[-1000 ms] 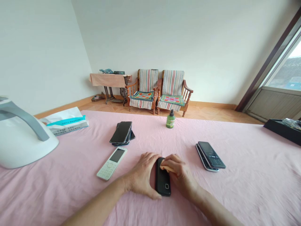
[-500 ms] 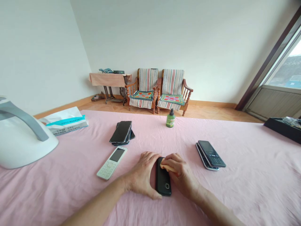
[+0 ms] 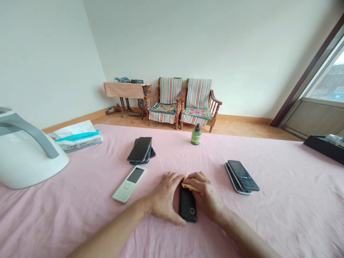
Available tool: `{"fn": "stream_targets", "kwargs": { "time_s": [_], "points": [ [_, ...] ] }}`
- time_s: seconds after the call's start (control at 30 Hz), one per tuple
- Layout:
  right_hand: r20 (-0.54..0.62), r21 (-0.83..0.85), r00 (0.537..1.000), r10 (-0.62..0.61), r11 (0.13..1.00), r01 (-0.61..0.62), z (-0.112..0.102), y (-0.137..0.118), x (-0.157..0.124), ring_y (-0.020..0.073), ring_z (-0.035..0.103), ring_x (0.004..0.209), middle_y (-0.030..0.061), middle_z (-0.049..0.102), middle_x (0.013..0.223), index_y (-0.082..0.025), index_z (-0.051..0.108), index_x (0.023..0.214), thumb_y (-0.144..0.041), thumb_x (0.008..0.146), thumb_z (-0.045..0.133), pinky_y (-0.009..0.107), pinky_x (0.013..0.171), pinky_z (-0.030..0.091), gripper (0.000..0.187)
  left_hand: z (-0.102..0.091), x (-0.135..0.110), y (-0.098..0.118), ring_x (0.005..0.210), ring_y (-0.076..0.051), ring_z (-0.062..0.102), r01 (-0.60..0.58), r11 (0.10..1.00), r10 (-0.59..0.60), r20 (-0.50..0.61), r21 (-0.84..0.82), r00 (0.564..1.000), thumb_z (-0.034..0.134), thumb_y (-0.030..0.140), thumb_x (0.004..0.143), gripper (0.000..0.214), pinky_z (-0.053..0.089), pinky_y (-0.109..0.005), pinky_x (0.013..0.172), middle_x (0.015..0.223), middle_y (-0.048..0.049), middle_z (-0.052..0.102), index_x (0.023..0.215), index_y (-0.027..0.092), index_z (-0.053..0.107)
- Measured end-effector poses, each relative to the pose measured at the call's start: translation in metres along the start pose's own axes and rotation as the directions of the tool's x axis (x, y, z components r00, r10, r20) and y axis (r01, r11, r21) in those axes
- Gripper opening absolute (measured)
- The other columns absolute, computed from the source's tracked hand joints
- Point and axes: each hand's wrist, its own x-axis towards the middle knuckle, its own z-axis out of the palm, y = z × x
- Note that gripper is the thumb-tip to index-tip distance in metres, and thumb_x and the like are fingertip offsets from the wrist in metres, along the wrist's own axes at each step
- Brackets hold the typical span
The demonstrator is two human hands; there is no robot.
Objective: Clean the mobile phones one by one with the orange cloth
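Note:
A black mobile phone [image 3: 187, 206] lies face down on the pink cloth, a small camera window near its lower end. My left hand [image 3: 164, 197] braces it, thumb at the near end and fingertips at the far end. In my right hand [image 3: 206, 195] is a folded orange-yellow wiping cloth [image 3: 189, 186], pressed on the phone's upper back. Part of the cloth is hidden under the fingers. Left of my hands lies a white keypad phone [image 3: 129, 184], with a stack of dark smartphones [image 3: 140, 149] beyond it. Stacked keypad phones [image 3: 243, 176] lie to the right.
A green spray bottle [image 3: 196, 134] stands toward the far edge of the pink-covered table [image 3: 215, 152]. At left are a white appliance with a grey handle [image 3: 32, 154] and a tissue pack [image 3: 80, 138]. A black box [image 3: 325, 147] sits at far right. Two wooden chairs [image 3: 197, 100] stand beyond.
My right hand and the cloth have shifted slightly toward the phone's far end. The left hand keeps its hold. The whole view has moved a little.

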Motion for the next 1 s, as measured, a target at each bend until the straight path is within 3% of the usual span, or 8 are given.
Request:
{"fn": "stream_targets", "kwargs": {
  "time_s": [0.2,0.3,0.5,0.77,1.0],
  "points": [
    [0.112,0.033,0.994,-0.012,0.999,0.008,0.0,-0.029,-0.027,0.0167,0.053,0.084,0.0032,0.062,0.088,-0.022,0.064,0.08,-0.004,0.084,0.046,0.029,0.072,0.046,0.026,0.003,0.001,-0.003,0.106,-0.031,0.044,-0.015,1.0,0.015,-0.008,0.015,1.0,0.079,0.048,0.035,0.098,0.032,-0.045,0.096,0.116,-0.0075,0.049,0.121,0.023,0.04],
    [0.101,0.072,0.995,-0.026,0.997,0.019,0.0,-0.035,-0.04,0.0166,0.054,0.085,0.0036,0.062,0.087,-0.022,0.063,0.081,-0.006,0.084,0.046,0.028,0.072,0.047,0.024,0.003,0.002,-0.003,0.107,-0.03,0.043,-0.026,0.999,0.025,0.008,0.026,1.0,0.08,0.048,0.035,0.1,0.031,-0.044,0.097,0.118,-0.007,0.048,0.123,0.024,0.039],
    [-0.003,0.091,0.998,0.065,0.994,-0.065,0.002,-0.025,-0.044,0.0176,0.055,0.087,0.0054,0.061,0.09,-0.023,0.064,0.087,0.001,0.078,0.043,0.028,0.072,0.049,0.033,-0.001,0.002,0.001,0.107,-0.031,0.042,0.009,0.999,-0.01,0.033,0.044,0.999,0.08,0.049,0.037,0.097,0.033,-0.046,0.095,0.117,-0.0079,0.047,0.122,0.024,0.04],
    [-0.102,0.098,0.976,0.19,0.979,-0.18,-0.004,0.013,-0.007,0.0141,0.059,0.078,0.0035,0.059,0.085,-0.019,0.067,0.087,-0.002,0.079,0.046,0.026,0.072,0.048,0.029,-0.003,0.002,0.003,0.109,-0.032,0.041,0.036,0.998,-0.04,0.073,0.06,0.997,0.081,0.053,0.038,0.103,0.032,-0.049,0.098,0.119,-0.0098,0.045,0.127,0.021,0.04],
    [0.004,0.114,0.978,0.207,0.972,-0.206,-0.003,-0.018,-0.044,0.0134,0.057,0.076,0.0029,0.056,0.086,-0.02,0.061,0.08,0.001,0.076,0.045,0.023,0.065,0.047,0.026,-0.003,0.001,0.0,0.113,-0.035,0.039,0.077,0.996,-0.081,0.09,0.046,0.993,0.082,0.056,0.034,0.111,0.032,-0.052,0.098,0.122,-0.0104,0.043,0.13,0.023,0.037]
  ]
}}
